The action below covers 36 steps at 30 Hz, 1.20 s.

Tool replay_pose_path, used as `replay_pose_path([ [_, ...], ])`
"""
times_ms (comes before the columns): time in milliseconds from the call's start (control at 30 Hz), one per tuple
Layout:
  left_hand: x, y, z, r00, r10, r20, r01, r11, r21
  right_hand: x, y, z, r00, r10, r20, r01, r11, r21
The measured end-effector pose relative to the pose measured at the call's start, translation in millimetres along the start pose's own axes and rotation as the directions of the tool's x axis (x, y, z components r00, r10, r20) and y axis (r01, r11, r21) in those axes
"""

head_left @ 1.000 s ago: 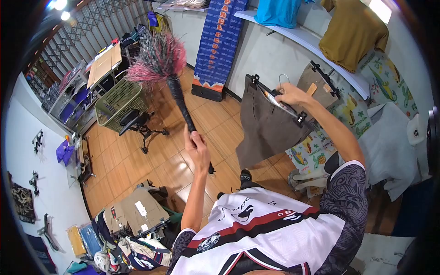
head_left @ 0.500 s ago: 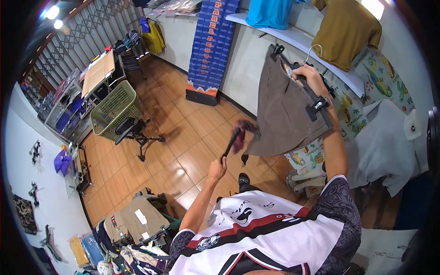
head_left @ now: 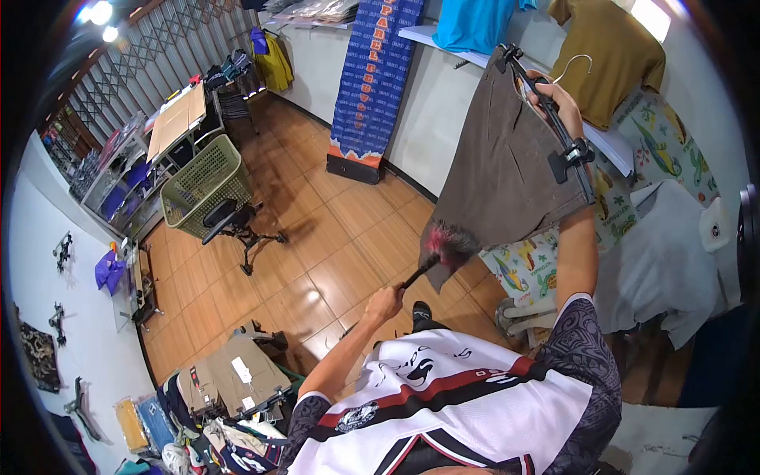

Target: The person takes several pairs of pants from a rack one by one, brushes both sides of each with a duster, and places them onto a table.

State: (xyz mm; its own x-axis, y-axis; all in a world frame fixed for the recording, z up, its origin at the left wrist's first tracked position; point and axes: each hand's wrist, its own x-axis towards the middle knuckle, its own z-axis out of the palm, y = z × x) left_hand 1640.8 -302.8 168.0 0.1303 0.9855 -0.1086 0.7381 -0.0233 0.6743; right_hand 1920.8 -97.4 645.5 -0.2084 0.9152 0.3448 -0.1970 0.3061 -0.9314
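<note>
My right hand (head_left: 560,104), raised at the upper right, is closed round a black clip hanger (head_left: 560,131) with a pale hook. From its clips hangs a pair of brown shorts (head_left: 499,158), slanting down to the left. My left hand (head_left: 383,305) grips the black handle of a feather duster (head_left: 450,242). The duster's pink and dark feathers lie against the lower part of the shorts. Some of my right fingers are hidden behind the hanger and cloth.
A shelf (head_left: 606,146) with an olive shirt (head_left: 609,55) and a blue shirt (head_left: 471,24) runs behind the shorts. Grey cloth (head_left: 657,253) hangs at right. A green basket (head_left: 202,182) on a wheeled chair base stands left. Folded brown trousers (head_left: 233,368) lie lower left.
The feather duster has swung right, from beside the shorts onto their lower part. My right hand has lifted the hanger and shorts slightly up and to the right.
</note>
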Motion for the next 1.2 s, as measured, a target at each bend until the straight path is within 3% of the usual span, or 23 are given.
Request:
replay_pose_path([
  [67, -7, 34, -37, 0.991, -0.043, -0.128, 0.038, 0.998, -0.042, -3, -4, -1, 1.000, -0.011, 0.018, 0.011, 0.999, -0.032],
  [133, -4, 94, -85, 0.967, -0.049, -0.251, -0.032, 0.951, -0.306, -8, -9, 4, 1.000, -0.004, 0.025, 0.005, 0.998, -0.065],
  [233, 1, 163, -117, 0.918, -0.063, -0.391, -0.176, 0.819, -0.546, -10, -10, 8, 0.998, 0.045, 0.035, -0.041, 0.994, -0.104],
  [300, 15, 162, -91, 0.899, 0.054, -0.435, -0.267, 0.854, -0.446, -6, 3, 5, 0.993, -0.101, 0.069, 0.111, 0.981, -0.161],
  [333, 22, 152, -75, 0.885, 0.115, -0.450, -0.312, 0.866, -0.392, -9, 1, 6, 0.990, -0.102, 0.102, 0.114, 0.985, -0.127],
  [367, 24, 135, -60, 0.931, 0.099, -0.352, -0.220, 0.921, -0.323, -12, -1, 7, 0.986, -0.102, 0.135, 0.115, 0.989, -0.093],
  [433, 25, 85, -27, 0.987, 0.037, -0.156, -0.059, 0.988, -0.140, -28, -23, 21, 0.970, 0.018, 0.243, -0.039, 0.996, 0.086],
  [500, 20, 26, 3, 0.999, -0.025, 0.041, 0.026, 0.999, -0.027, -22, -14, 7, 0.992, -0.079, 0.098, 0.092, 0.987, -0.136],
  [567, 11, 21, -4, 0.994, -0.098, -0.054, 0.096, 0.995, -0.034, -18, -17, 3, 0.997, 0.015, 0.076, -0.027, 0.987, 0.158],
  [600, 7, 22, -10, 0.986, -0.134, -0.098, 0.131, 0.991, -0.035, -19, -18, 1, 0.997, -0.011, 0.075, 0.002, 0.993, 0.121],
  [700, 12, 88, -72, 0.945, -0.115, -0.306, 0.003, 0.939, -0.345, -22, -18, -5, 0.983, 0.006, 0.185, -0.005, 1.000, -0.003],
  [733, 11, 118, -94, 0.926, -0.115, -0.360, -0.062, 0.893, -0.446, -23, -17, -3, 0.975, 0.028, 0.220, -0.038, 0.998, 0.042],
  [833, 9, 173, -125, 0.892, -0.051, -0.450, -0.218, 0.823, -0.525, -27, -16, 9, 0.956, 0.064, 0.286, -0.106, 0.985, 0.137],
  [933, 16, 156, -90, 0.904, 0.049, -0.426, -0.197, 0.930, -0.309, -35, -28, 24, 0.963, 0.054, 0.265, -0.093, 0.986, 0.137],
  [1033, 14, 67, -28, 0.984, -0.046, -0.169, 0.039, 0.998, -0.044, -35, -35, 24, 0.982, 0.039, 0.183, -0.060, 0.992, 0.110],
  [1100, 4, 12, -8, 0.990, -0.119, -0.075, 0.119, 0.993, 0.001, -28, -29, 21, 0.995, 0.066, 0.072, -0.073, 0.992, 0.104],
  [1200, -2, 14, -32, 0.965, -0.148, -0.216, 0.136, 0.988, -0.072, -17, -19, 8, 0.987, 0.080, 0.143, -0.106, 0.978, 0.178],
])
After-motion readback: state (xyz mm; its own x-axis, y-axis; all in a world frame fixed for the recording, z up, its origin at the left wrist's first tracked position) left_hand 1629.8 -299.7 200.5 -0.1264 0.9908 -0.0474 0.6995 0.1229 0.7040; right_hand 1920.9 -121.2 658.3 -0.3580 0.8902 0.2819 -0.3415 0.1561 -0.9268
